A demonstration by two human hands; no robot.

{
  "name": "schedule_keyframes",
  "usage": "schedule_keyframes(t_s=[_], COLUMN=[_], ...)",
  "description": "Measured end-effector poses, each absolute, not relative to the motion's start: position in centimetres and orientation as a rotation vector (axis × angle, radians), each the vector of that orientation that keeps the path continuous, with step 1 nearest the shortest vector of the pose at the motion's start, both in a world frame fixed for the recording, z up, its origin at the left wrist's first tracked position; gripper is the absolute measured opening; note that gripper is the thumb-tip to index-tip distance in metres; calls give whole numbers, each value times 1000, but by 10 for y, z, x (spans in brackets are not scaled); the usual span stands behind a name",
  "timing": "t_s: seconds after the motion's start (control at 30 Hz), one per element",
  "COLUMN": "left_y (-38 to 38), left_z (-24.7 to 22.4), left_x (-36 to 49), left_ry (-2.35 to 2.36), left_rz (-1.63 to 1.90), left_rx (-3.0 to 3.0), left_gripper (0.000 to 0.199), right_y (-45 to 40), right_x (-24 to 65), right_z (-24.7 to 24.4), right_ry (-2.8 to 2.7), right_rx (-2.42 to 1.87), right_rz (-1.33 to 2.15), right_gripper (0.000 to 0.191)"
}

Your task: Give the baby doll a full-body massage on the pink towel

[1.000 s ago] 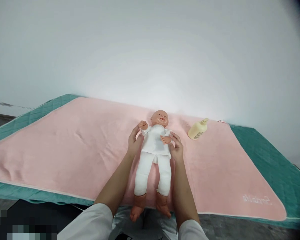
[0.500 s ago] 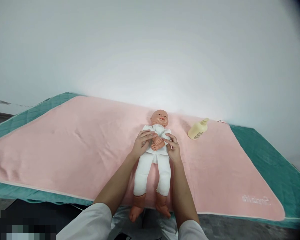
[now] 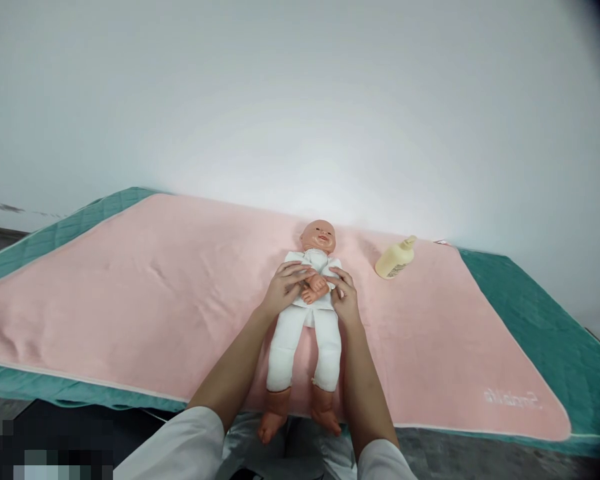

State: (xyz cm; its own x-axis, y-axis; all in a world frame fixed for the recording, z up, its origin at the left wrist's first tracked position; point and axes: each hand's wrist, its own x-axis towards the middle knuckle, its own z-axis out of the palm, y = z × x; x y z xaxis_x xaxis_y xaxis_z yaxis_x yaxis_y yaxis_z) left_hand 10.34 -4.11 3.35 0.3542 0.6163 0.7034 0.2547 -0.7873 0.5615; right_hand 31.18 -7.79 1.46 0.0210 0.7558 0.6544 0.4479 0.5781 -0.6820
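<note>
A baby doll [image 3: 316, 297] in a white top and white trousers lies on its back, its head away from me and its bare feet at the near edge. Its forearms are crossed over its belly. My left hand [image 3: 283, 288] is closed around the doll's arm on the left side, thumb below and fingers over the sleeve. On the right side, my right hand [image 3: 345, 293] holds the other arm near the wrist, its fingertips on the sleeve. My palms hide parts of both sleeves.
The doll rests on a pink blanket [image 3: 155, 287] spread over a green quilted cover [image 3: 535, 320]. A pale yellow pump bottle [image 3: 396, 259] lies tilted to the right of the doll. Behind stands a white wall [image 3: 280, 100].
My hands and the doll's crossed arms stay almost still. The view has shifted only very slightly.
</note>
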Motion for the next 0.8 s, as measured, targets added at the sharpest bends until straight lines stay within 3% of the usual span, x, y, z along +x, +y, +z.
schedule_keyframes(t_s=[0.2, 0.4, 0.8], left_y=[-41, -42, -35], left_z=[31, 31, 38], left_x=[98, 98, 84], left_ry=[834, 1077, 1405], left_rz=[1479, 1769, 1860], left_rx=[2197, 1932, 1093], left_gripper=[41, 36, 34], right_y=[-80, -78, -79], right_x=[310, 312, 312], right_z=[17, 12, 27], right_ry=[-1488, -1254, -852], right_rx=[-1059, -1026, -1017], right_rz=[284, 310, 455], right_gripper=[40, 29, 52])
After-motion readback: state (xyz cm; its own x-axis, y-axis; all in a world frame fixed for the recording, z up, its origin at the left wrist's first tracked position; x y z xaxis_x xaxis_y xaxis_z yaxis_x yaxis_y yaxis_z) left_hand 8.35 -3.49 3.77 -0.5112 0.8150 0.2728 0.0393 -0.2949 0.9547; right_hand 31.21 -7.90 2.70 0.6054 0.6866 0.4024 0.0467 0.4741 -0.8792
